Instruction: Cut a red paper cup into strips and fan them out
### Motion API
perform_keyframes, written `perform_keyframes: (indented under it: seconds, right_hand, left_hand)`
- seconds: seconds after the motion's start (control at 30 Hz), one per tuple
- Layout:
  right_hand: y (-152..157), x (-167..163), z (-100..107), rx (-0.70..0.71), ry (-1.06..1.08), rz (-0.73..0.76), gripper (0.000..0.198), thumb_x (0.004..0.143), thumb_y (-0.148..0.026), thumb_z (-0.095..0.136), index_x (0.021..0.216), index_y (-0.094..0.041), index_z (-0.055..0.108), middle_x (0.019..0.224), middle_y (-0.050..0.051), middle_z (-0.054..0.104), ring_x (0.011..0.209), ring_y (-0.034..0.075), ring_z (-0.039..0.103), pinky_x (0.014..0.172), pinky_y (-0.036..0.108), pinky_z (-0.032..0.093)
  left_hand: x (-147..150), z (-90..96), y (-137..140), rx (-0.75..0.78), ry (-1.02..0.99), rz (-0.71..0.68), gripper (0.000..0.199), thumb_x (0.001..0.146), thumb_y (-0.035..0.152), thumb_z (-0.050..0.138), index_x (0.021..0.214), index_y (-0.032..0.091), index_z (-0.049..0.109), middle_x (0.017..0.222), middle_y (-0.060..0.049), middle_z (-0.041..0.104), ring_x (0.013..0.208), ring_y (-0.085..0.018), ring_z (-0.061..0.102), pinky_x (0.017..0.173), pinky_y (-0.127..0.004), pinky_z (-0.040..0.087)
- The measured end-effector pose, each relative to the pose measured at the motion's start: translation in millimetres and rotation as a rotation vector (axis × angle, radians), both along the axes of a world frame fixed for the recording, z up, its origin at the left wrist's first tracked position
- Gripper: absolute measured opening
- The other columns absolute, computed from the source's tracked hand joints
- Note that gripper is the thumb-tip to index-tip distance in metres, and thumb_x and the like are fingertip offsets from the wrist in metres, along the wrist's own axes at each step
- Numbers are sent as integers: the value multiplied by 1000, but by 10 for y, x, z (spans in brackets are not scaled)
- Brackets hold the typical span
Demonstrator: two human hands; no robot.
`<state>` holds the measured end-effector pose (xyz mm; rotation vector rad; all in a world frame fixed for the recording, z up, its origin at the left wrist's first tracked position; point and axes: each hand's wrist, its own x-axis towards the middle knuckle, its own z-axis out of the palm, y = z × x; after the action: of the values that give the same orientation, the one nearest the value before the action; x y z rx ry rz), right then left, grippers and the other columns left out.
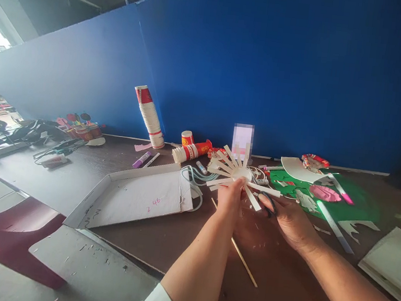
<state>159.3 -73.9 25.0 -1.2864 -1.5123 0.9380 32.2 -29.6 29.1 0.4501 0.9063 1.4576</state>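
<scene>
A white paper cup cut into strips [242, 175] fans out from its round base like a flower. My left hand [232, 193] is closed on it near the base, with the strips spreading up and to the sides. Black-handled scissors [269, 205] are in my right hand [291, 222], whose fingers are closed around the handles. The scissors are close to the lower right strips; whether the blades touch the paper I cannot tell. Below my hands a thin wooden stick [244, 262] lies on the brown table [190, 243].
A white cardboard box lid [136, 203] lies at left. Behind stand a leaning stack of paper cups [149, 118] and fallen red cups [193, 152]. Markers [334, 227], green paper [348, 208] and scraps lie at right. A blue partition [267, 71] closes the back; a red chair [12, 240] is at lower left.
</scene>
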Motion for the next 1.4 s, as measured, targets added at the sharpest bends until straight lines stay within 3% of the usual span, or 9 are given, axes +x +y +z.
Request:
perform_keyframes:
  seconds: [0.33,0.5,0.7,0.87,1.13,1.4]
  right_hand:
    - [-27,-72,36,-30,72,-35,35,79,-53,62,60,-24,59,59,0,52,58,17,47,51,29,38]
    - [-12,-39,9,-74,99,-3,36,78,-54,63,59,-24,59,59,-1,53,58,16,48,51,30,37]
    - [42,92,-55,-98,92,53,33,79,-53,64,64,-24,62,66,-1,57,64,17,51,58,30,40]
    - [39,121,3,-154,166,56,32,76,-51,67,63,-22,61,66,-2,54,63,15,47,57,27,37]
    - [45,107,-9,-120,135,66,39,77,-57,62,64,-20,56,66,0,48,62,14,43,54,26,34]
    - [14,94,95,-177,155,58,41,71,-55,68,59,-20,51,63,-3,43,59,11,38,52,24,30]
  left_hand:
    - [-17,-77,22,-33,49,-21,22,63,30,72,74,12,62,60,-2,58,53,-13,57,47,-21,43]
    - [-32,-59,31,-68,48,-25,28,61,31,74,79,13,63,62,-2,59,55,-14,59,47,-21,43]
    - [-52,-21,59,-7,53,-18,31,60,25,76,86,12,65,68,-4,63,57,-13,59,52,-22,46]
    - [-60,-9,45,3,59,-70,29,60,23,78,83,12,64,67,-4,63,53,-12,57,49,-23,44]
    - [-76,60,8,-20,32,-64,21,64,18,71,83,13,64,67,-3,63,58,-14,61,55,-24,49]
    - [-87,136,-27,-21,8,-63,19,63,14,69,81,13,63,64,-2,61,52,-12,56,51,-24,45]
